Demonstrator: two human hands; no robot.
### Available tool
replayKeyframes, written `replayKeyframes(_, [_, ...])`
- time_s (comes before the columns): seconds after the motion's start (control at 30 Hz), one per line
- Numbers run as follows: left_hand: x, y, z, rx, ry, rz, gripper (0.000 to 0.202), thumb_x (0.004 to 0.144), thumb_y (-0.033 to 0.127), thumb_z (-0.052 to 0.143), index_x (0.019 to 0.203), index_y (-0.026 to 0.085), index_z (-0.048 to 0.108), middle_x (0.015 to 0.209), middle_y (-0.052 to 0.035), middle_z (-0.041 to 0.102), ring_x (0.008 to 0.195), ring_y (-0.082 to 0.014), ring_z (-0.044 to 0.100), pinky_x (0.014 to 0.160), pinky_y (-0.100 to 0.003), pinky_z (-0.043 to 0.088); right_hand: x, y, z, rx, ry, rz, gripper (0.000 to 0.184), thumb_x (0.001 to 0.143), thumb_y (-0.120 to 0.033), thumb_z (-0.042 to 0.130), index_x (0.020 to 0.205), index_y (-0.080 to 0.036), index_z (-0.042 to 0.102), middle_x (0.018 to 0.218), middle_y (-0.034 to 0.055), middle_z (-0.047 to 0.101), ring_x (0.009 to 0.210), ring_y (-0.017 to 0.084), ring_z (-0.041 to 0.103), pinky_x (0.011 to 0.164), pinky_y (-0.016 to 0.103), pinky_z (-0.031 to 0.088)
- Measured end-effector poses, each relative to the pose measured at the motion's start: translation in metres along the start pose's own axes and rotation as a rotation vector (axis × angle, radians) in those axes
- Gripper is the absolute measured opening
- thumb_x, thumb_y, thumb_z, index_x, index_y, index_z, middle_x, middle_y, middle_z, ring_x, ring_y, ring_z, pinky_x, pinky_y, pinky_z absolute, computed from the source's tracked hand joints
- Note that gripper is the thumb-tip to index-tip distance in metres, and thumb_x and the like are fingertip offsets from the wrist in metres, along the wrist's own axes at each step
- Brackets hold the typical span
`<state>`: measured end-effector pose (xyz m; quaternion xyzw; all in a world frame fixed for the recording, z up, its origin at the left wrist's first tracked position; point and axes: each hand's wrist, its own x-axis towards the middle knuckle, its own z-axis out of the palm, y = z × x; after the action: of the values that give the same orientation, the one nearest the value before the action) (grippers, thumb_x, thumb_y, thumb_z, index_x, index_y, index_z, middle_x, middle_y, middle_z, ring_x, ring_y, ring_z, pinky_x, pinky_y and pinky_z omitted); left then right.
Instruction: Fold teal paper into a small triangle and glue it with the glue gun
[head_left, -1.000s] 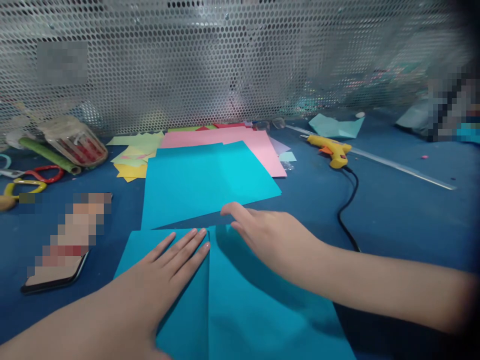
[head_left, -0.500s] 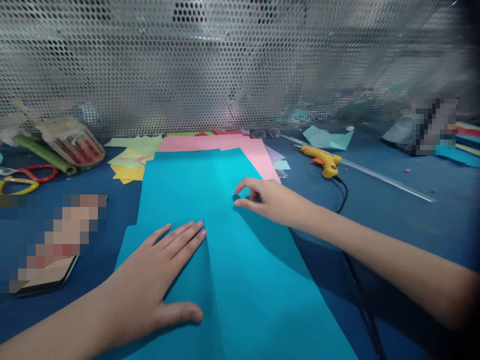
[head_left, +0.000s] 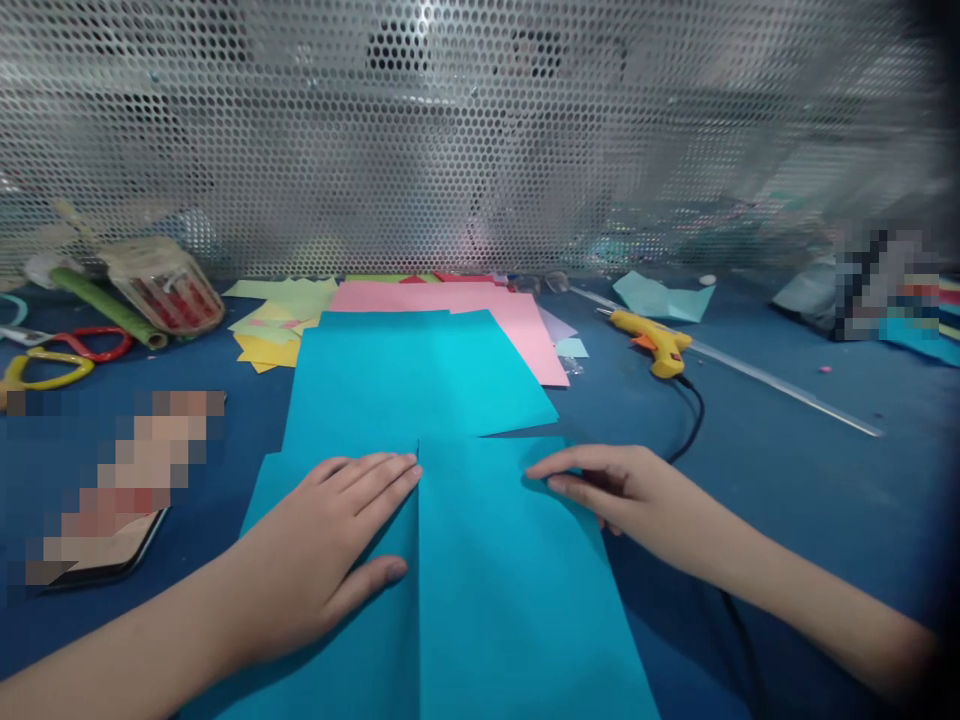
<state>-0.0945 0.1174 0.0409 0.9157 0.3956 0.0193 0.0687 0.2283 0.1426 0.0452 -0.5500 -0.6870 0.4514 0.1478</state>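
Blue paper (head_left: pixel 495 600) lies in front of me, with a long straight edge or crease running down its middle. My left hand (head_left: pixel 337 535) rests flat on the left part, its fingertips at the upper end of that line and its thumb spread. At the right side, my right hand (head_left: pixel 607 485) has thumb and index finger close together on the paper near its upper right corner; the other fingers curl by the side edge, partly hidden. Just beyond, another blue sheet portion (head_left: pixel 405 370) overlaps pink paper (head_left: pixel 540 340).
At left are a phone (head_left: pixel 112 510), scissors (head_left: pixel 52 365), a green roll (head_left: pixel 109 305) and a clear jar (head_left: pixel 169 285). Yellow paper scraps (head_left: pixel 270 320) lie behind. Toward the right are a yellow glue gun (head_left: pixel 652 340) with its cord and a clear stick (head_left: pixel 787 385). Perforated metal (head_left: pixel 450 150) stands at the back.
My right hand has moved right and nearer, from the paper's middle to its right side. A gap now shows between the near and far blue portions. My left hand stays put.
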Motion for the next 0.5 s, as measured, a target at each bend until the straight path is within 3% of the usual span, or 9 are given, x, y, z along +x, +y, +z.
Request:
replayKeyframes(0.2, [0.002,-0.001,0.010,0.040,0.071,0.013,0.050,0.103,0.027,0.032,0.153,0.032,0.029,0.154,0.0023,0.042,0.136,-0.0244,0.045,0.108,-0.041,0.041,0.004,0.003,0.001,-0.010,0.051,-0.048,0.033,0.091,-0.045,0.052,0.103,-0.024,0.075,0.052,-0.0034,0.041,0.045,0.010,0.032,0.040,0.022,0.029])
replayKeyframes(0.5, [0.001,0.000,0.016,0.069,0.103,0.020,0.051,0.101,0.022,0.032,0.152,0.032,0.032,0.154,0.0017,0.041,0.136,-0.0249,0.045,0.107,-0.042,0.041,0.002,0.002,0.000,0.021,0.019,-0.010,0.033,0.091,-0.047,0.053,0.104,-0.026,0.074,0.053,-0.0047,0.035,0.046,0.010,0.031,0.041,0.021,0.035])
